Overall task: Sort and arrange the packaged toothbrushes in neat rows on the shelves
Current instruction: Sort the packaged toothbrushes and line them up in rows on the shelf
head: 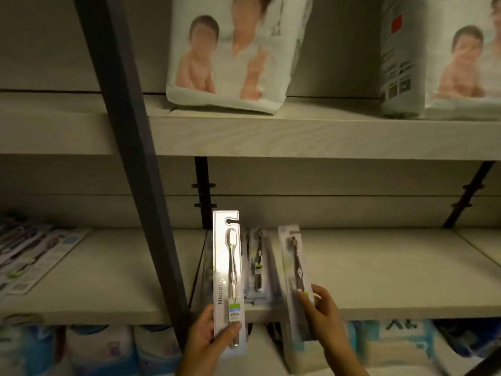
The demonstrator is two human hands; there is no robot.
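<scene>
My left hand (210,339) grips the bottom of a long white toothbrush pack (227,270) marked "Niepo", held upright before the middle shelf (379,270). My right hand (321,312) pinches the lower part of a second pack (294,263) holding a dark brush, tilted over the shelf's front edge. Between them a third dark-brush pack (259,260) lies flat on the shelf, on top of other packs.
A dark slanted post (141,164) crosses in front at the left. More packaged goods (29,251) lie flat at the shelf's far left. Diaper bags (233,52) stand on the upper shelf. Blue-and-white packs (103,348) fill the bottom shelf.
</scene>
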